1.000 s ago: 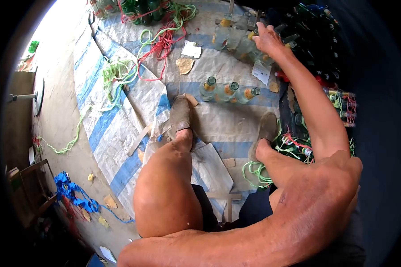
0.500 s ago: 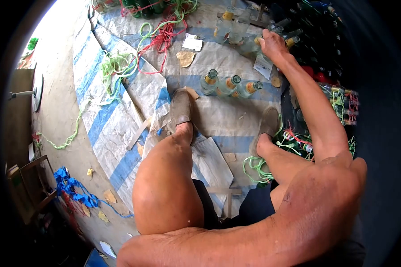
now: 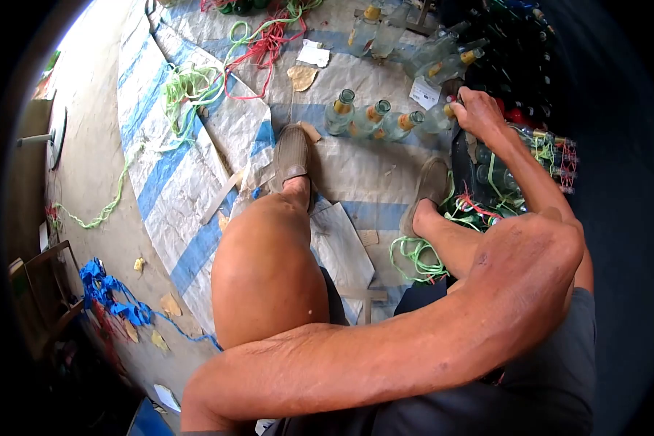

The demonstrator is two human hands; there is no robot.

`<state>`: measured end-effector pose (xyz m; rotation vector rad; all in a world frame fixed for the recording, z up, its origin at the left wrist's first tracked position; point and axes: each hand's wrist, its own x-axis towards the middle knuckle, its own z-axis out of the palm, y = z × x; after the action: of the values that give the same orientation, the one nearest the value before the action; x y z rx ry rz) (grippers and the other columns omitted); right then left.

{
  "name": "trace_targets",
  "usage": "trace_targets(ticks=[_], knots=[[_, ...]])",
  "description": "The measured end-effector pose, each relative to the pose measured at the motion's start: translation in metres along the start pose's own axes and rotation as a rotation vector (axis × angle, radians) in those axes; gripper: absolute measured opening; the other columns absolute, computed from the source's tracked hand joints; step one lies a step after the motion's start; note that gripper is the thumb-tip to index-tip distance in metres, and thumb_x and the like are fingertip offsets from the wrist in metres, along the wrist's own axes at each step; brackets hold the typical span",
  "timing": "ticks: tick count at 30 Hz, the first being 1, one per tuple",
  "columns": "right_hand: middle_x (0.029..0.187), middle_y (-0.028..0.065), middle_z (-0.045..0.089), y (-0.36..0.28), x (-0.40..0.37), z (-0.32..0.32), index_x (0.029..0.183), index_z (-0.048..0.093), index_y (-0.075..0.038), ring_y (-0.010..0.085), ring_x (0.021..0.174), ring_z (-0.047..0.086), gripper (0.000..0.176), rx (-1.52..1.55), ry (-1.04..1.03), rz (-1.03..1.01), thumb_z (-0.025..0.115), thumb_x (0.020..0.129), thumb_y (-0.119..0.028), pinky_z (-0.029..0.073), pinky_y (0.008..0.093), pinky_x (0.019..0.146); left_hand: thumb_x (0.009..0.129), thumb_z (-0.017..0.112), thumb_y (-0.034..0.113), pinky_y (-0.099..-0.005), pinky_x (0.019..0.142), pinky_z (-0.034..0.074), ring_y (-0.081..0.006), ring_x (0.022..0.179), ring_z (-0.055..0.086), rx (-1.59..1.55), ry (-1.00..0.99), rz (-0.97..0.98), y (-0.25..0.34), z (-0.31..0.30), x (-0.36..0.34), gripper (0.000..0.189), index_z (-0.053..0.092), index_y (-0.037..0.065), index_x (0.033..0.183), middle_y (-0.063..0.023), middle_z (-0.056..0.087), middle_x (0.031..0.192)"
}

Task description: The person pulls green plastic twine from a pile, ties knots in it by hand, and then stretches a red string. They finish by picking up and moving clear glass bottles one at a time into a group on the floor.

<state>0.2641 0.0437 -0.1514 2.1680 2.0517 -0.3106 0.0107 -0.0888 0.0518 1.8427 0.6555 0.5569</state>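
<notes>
My right hand (image 3: 479,112) is at the upper right, its fingers closed round the neck of a clear glass bottle (image 3: 436,120). That bottle stands at the right end of a short row of similar bottles (image 3: 370,120) with yellow-orange neck labels. Above it, several clear bottles (image 3: 443,67) lean or lie in a group, with more (image 3: 363,33) to their left. My left arm (image 3: 327,370) crosses low in front of me; the left hand cannot be seen.
A blue-and-white striped sheet (image 3: 327,171) covers the floor. Green string (image 3: 189,83) and red string (image 3: 265,54) lie on it, with paper scraps. Dark bottles (image 3: 516,65) fill the upper right; tied bottles (image 3: 501,174) lie below them. Blue strips (image 3: 112,291) are at left.
My right hand has moved down and to the right from the upper bottle group, bringing one bottle beside the short row. The view has shifted slightly.
</notes>
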Motion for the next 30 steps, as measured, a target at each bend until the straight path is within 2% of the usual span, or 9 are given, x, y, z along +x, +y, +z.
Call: trace_targets(ticks=[4,7,15,16,24,27,30], knots=[[0.099,0.0296,0.070,0.000,-0.038,0.015,0.102,0.063,0.002,0.0503,0.094,0.066,0.030,0.005,0.027,-0.138,0.067,0.089,-0.025,0.052,0.0558,0.084,0.067,0.079,0.032,-0.0375,0.092,0.050,-0.0287,0.108,0.063,-0.023,-0.001,-0.018,0.000,-0.004,-0.003,0.045,0.071,0.006,0.103,-0.0148,0.067,0.109],[0.096,0.0273,0.069,-0.023,-0.065,0.004,0.100,0.061,0.002,0.0496,0.091,0.066,0.026,0.123,-0.016,-0.239,0.067,0.090,-0.021,0.052,0.0551,0.080,0.067,0.079,0.029,-0.0374,0.091,0.051,-0.0285,0.107,0.064,-0.045,-0.009,-0.024,-0.002,-0.003,-0.004,0.043,0.072,0.006,0.102,-0.0148,0.068,0.108],[0.093,0.0210,0.065,-0.069,-0.080,0.009,0.097,0.055,-0.002,0.0458,0.089,0.064,0.023,0.186,-0.099,-0.554,0.070,0.091,-0.019,0.051,0.0522,0.074,0.067,0.080,0.023,-0.0370,0.089,0.053,-0.0280,0.105,0.066,-0.092,-0.018,-0.033,0.004,0.003,0.006,0.037,0.074,0.005,0.098,-0.0149,0.069,0.104],[0.096,0.0200,0.065,-0.078,-0.079,0.006,0.107,0.059,-0.001,0.0445,0.090,0.064,0.026,0.166,-0.128,-0.580,0.073,0.090,-0.016,0.052,0.0491,0.073,0.067,0.080,0.022,-0.0370,0.088,0.053,-0.0279,0.104,0.066,-0.098,-0.017,-0.033,0.004,0.003,0.007,0.036,0.074,0.005,0.097,-0.0149,0.070,0.104],[0.094,0.0196,0.063,-0.130,-0.056,0.017,0.108,0.059,-0.002,0.0442,0.088,0.065,0.026,0.216,-0.066,-0.699,0.072,0.091,-0.017,0.053,0.0496,0.073,0.066,0.081,0.015,-0.0367,0.086,0.055,-0.0274,0.102,0.069,-0.127,0.002,-0.039,0.003,0.002,0.012,0.030,0.076,0.004,0.094,-0.0150,0.072,0.101],[0.093,0.0190,0.061,-0.142,-0.046,0.022,0.098,0.055,-0.003,0.0437,0.087,0.065,0.025,0.221,-0.031,-0.725,0.069,0.092,-0.022,0.054,0.0502,0.073,0.066,0.082,0.013,-0.0366,0.085,0.056,-0.0273,0.101,0.069,-0.135,0.010,-0.043,0.003,0.002,0.012,0.028,0.076,0.004,0.092,-0.0150,0.072,0.099],[0.094,0.0192,0.064,-0.154,-0.040,0.026,0.109,0.060,-0.002,0.0428,0.087,0.066,0.027,0.206,-0.037,-0.699,0.072,0.091,-0.018,0.054,0.0489,0.074,0.066,0.082,0.010,-0.0365,0.084,0.057,-0.0271,0.100,0.070,-0.135,0.023,-0.040,0.003,0.002,0.013,0.026,0.077,0.004,0.091,-0.0151,0.073,0.098]])
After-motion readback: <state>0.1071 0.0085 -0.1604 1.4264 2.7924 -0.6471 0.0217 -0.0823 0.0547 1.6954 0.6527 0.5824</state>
